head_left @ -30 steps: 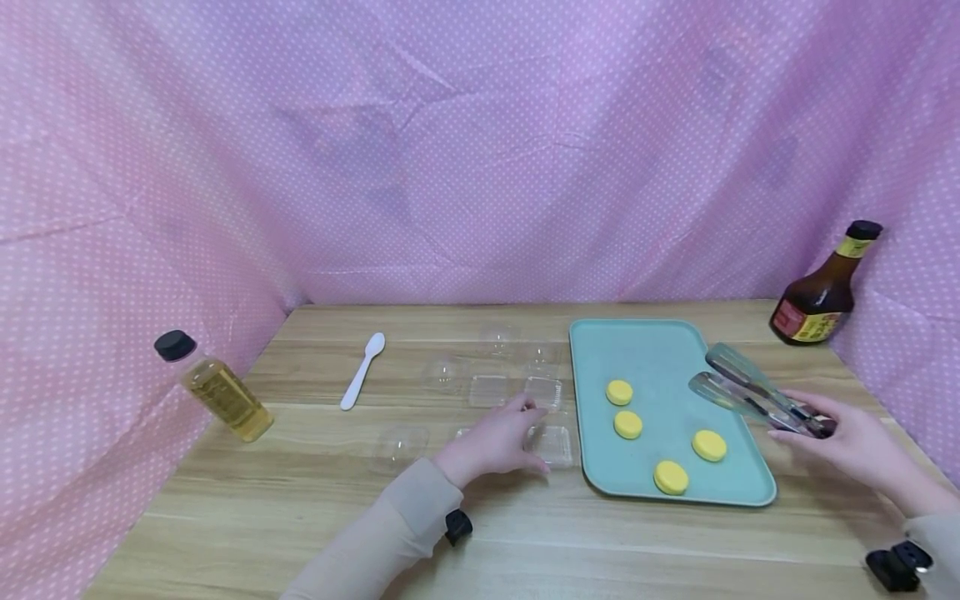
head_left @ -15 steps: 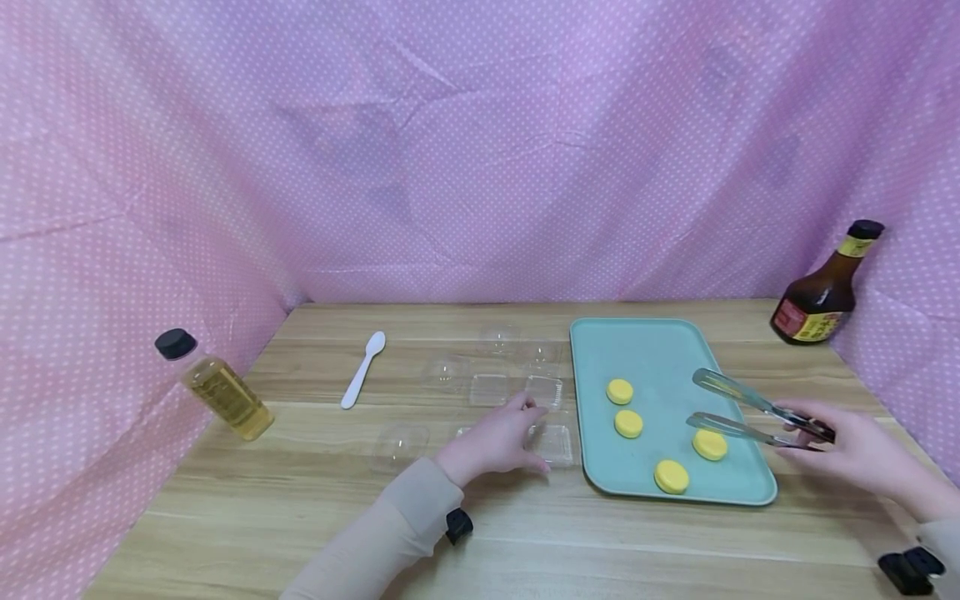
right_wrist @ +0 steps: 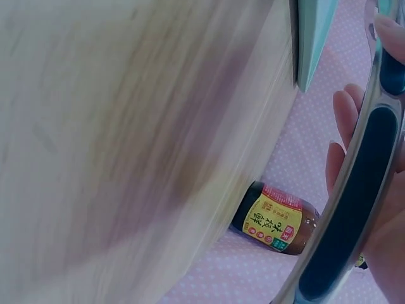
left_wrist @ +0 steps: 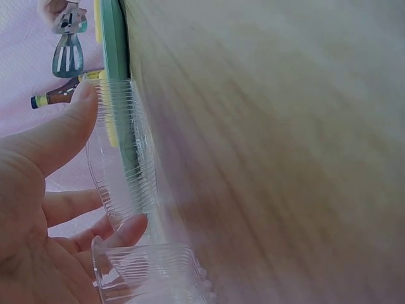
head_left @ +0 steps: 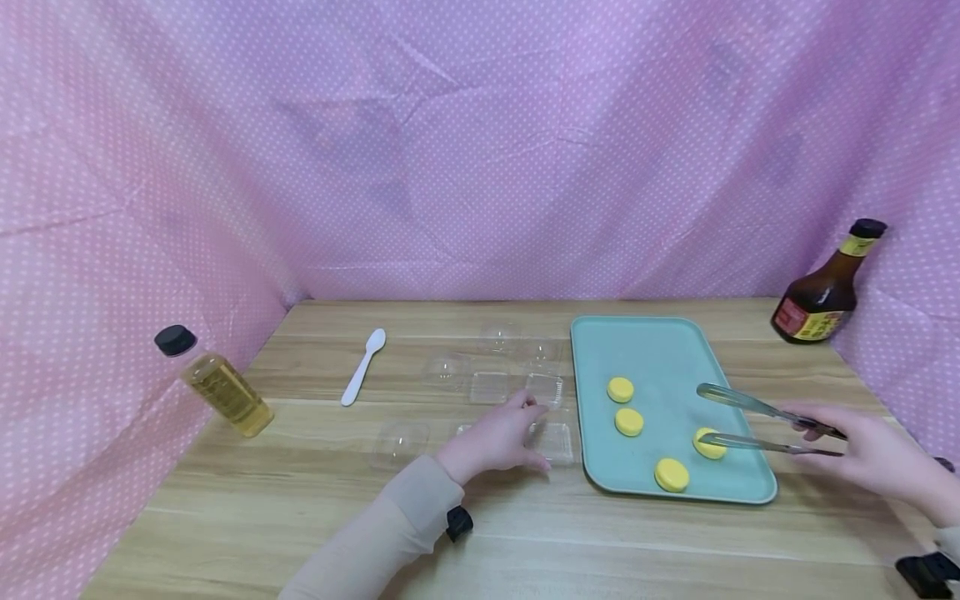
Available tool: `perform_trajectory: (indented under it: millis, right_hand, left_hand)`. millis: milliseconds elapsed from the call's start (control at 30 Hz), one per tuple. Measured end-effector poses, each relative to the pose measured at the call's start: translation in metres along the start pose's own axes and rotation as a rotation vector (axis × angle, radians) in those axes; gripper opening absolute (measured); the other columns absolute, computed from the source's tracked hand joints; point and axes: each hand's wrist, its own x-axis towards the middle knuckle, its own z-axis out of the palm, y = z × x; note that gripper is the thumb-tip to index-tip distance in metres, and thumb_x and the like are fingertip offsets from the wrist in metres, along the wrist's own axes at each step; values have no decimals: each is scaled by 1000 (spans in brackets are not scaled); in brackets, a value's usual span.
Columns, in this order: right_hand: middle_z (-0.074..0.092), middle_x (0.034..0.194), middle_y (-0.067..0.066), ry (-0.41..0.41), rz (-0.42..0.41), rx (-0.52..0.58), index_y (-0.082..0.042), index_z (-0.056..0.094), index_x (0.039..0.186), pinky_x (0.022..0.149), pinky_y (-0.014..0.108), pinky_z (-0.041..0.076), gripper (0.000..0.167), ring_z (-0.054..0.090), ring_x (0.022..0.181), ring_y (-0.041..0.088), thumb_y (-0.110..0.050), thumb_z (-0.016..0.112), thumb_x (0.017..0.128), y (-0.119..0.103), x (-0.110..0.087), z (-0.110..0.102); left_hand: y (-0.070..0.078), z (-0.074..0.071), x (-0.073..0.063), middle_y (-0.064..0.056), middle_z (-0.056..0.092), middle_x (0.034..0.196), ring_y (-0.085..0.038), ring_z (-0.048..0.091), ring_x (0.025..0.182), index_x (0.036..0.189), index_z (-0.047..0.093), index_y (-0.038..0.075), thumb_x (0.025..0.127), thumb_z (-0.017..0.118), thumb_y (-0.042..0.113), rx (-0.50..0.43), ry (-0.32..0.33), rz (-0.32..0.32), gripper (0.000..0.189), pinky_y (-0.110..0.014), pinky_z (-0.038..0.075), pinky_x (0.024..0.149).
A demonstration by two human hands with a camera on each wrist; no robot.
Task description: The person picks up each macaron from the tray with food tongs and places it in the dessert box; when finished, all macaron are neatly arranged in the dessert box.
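My left hand [head_left: 495, 442] is at a clear plastic container [head_left: 555, 446] left of the tray. In the left wrist view, the thumb lies at one ribbed wall of this container [left_wrist: 123, 158] and the fingers bend along its other side. My right hand [head_left: 873, 454] grips metal tongs [head_left: 742, 402] with dark handle inlays, over the right side of the pale green tray [head_left: 637, 342]. The tongs' arms are spread, and the lower one overlaps a yellow disc [head_left: 709, 453] in the head view. More yellow discs lie on the tray, one [head_left: 671, 475] by its front edge.
Several other clear plastic pieces, including a domed lid [head_left: 401, 446], lie around the left hand. A white spoon [head_left: 363, 367] lies farther left. An oil bottle [head_left: 228, 396] stands at the left, a brown sauce bottle [head_left: 813, 308] back right. A pink dotted curtain [head_left: 480, 167] encloses the table.
The tongs' arms have spread apart, and the tongs have come lower in view and slightly right, so one arm now overlaps the right yellow disc. My left hand has stayed in place.
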Motion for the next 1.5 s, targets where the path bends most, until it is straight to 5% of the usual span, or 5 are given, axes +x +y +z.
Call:
perform_trajectory:
  millis: [267,567,833,1500]
  right_hand:
    - [68,79,-6,-18,-18,-72,-12,66,106,62,-1,34,65,54,70,-13,-14,90,47,6,-6,1]
    - [63,73,-17,-54,-13,-102,-9,69,101,52,9,36,58,51,68,-13,-16,90,47,10,-10,3]
    - [61,78,-22,-82,-25,-19,-10,70,103,59,1,34,56,50,71,-13,-9,88,51,10,-12,6]
    - [50,75,-30,-94,-46,58,-5,70,95,51,9,33,45,41,66,-13,-4,86,53,10,-14,8]
  left_hand:
    - [2,-1,-1,-9,48,126,-12,54,93,137,48,4,72,80,40,-1,-2,1,81,-26,50,88]
    - [0,-1,-1,-8,48,126,-12,53,92,137,47,4,72,80,40,-7,7,6,81,-26,49,89]
    - [-1,1,0,-7,48,126,-11,53,94,137,47,5,72,80,41,-6,4,1,81,-25,49,89]
    - [3,-3,-2,-8,48,125,-12,53,93,137,48,5,73,80,40,1,-7,-13,80,-26,49,89]
